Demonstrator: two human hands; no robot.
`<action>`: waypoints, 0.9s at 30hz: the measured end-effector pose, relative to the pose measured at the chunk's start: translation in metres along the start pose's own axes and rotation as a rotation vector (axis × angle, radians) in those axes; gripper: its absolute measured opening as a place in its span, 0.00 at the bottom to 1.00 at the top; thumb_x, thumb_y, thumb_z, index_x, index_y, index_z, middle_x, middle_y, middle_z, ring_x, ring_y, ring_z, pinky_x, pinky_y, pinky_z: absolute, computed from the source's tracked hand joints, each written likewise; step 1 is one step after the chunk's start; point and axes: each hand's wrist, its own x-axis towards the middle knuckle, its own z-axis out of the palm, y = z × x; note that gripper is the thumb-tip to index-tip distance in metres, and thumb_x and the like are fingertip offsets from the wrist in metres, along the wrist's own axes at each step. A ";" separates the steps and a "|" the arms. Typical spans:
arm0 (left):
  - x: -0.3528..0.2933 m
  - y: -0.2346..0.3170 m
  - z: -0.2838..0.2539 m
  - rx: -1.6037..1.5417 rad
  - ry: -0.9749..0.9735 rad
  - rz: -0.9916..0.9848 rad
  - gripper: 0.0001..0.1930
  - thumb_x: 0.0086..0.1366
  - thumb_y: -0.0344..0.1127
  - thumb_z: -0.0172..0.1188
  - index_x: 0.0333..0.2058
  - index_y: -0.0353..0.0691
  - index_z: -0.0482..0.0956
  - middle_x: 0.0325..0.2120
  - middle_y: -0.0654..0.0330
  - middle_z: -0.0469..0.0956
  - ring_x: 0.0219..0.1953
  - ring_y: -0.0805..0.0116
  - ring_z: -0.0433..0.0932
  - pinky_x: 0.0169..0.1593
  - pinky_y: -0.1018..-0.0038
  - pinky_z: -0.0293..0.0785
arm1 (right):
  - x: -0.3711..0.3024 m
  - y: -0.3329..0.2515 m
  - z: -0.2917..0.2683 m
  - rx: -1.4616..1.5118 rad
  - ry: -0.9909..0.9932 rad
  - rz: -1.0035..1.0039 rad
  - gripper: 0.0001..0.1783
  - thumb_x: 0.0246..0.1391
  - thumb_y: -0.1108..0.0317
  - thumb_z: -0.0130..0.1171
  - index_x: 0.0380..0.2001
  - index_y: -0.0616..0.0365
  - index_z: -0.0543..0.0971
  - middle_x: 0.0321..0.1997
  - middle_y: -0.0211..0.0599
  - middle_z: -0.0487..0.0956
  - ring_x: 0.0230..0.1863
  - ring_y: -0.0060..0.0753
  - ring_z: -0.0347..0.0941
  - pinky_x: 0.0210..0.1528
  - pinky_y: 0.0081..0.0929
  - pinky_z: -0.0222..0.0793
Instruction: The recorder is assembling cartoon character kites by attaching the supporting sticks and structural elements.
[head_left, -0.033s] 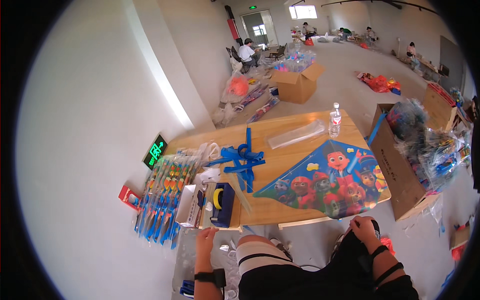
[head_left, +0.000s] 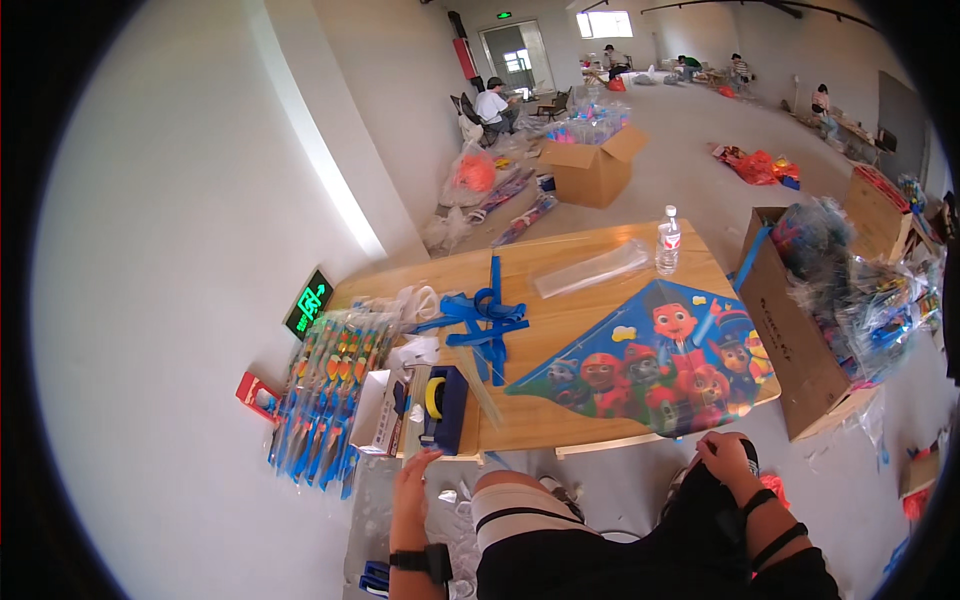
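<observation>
A blue kite [head_left: 640,365] printed with cartoon figures lies spread over the right part of the wooden table [head_left: 520,432], its near edge reaching the table's front. My left hand [head_left: 411,478] is at the front left, fingers stretched out just below a dark blue tape dispenser [head_left: 452,415] with a yellow-cored roll; nothing shows in it. My right hand [head_left: 726,458] is above my right leg, below the kite's near edge. Its fingers are bent together, and whatever they might hold is hidden. Blue strips [head_left: 485,318] lie tangled behind the dispenser.
Left of the dispenser are a small white box [head_left: 376,420] and packaged colourful items [head_left: 330,400]. A clear plastic sleeve [head_left: 592,268] and a water bottle [head_left: 668,240] are at the back. Cartons [head_left: 800,345] filled with wrapped goods flank the right side. Other people sit farther off.
My left hand has moved slightly up and right toward the tape dispenser, its fingers stretching out. My right hand has barely moved; the kite lies as before.
</observation>
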 end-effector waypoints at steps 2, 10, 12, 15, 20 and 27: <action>-0.019 0.022 0.027 -0.328 -0.316 0.090 0.37 0.76 0.66 0.34 0.55 0.43 0.84 0.72 0.60 0.63 0.69 0.67 0.59 0.63 0.62 0.50 | 0.007 -0.022 -0.001 -0.013 -0.043 -0.026 0.11 0.56 0.62 0.66 0.31 0.59 0.84 0.23 0.44 0.81 0.27 0.44 0.79 0.32 0.38 0.73; -0.076 0.097 0.152 -0.456 -0.823 0.239 0.44 0.75 0.70 0.27 0.60 0.39 0.78 0.76 0.53 0.50 0.77 0.57 0.43 0.73 0.56 0.35 | 0.018 -0.189 -0.002 0.858 -0.394 -0.237 0.17 0.61 0.69 0.67 0.53 0.58 0.78 0.45 0.33 0.83 0.42 0.25 0.80 0.45 0.27 0.76; -0.083 0.107 0.173 -0.461 -0.975 0.436 0.45 0.75 0.70 0.25 0.61 0.39 0.77 0.76 0.51 0.48 0.78 0.54 0.40 0.75 0.52 0.29 | 0.013 -0.215 -0.014 0.890 -0.445 -0.277 0.19 0.62 0.72 0.65 0.55 0.57 0.75 0.46 0.34 0.82 0.45 0.26 0.79 0.49 0.28 0.75; -0.092 0.112 0.190 -0.429 -0.989 0.403 0.49 0.72 0.73 0.23 0.60 0.36 0.78 0.75 0.49 0.52 0.78 0.56 0.42 0.76 0.54 0.28 | 0.011 -0.235 -0.019 0.987 -0.501 -0.318 0.15 0.63 0.73 0.64 0.52 0.57 0.75 0.44 0.33 0.81 0.44 0.25 0.79 0.48 0.27 0.75; -0.090 0.102 0.201 -0.234 -0.916 0.504 0.35 0.78 0.60 0.36 0.62 0.35 0.76 0.73 0.47 0.56 0.76 0.53 0.49 0.75 0.55 0.39 | 0.008 -0.226 -0.019 1.110 -0.519 -0.174 0.07 0.64 0.69 0.64 0.40 0.58 0.77 0.36 0.31 0.81 0.40 0.20 0.79 0.42 0.21 0.74; -0.076 0.079 0.205 0.002 -0.449 0.399 0.19 0.78 0.37 0.49 0.59 0.34 0.77 0.54 0.52 0.79 0.53 0.62 0.75 0.59 0.64 0.69 | -0.009 -0.207 -0.029 0.875 -0.640 0.003 0.08 0.67 0.66 0.60 0.36 0.59 0.75 0.31 0.27 0.80 0.33 0.18 0.76 0.37 0.21 0.71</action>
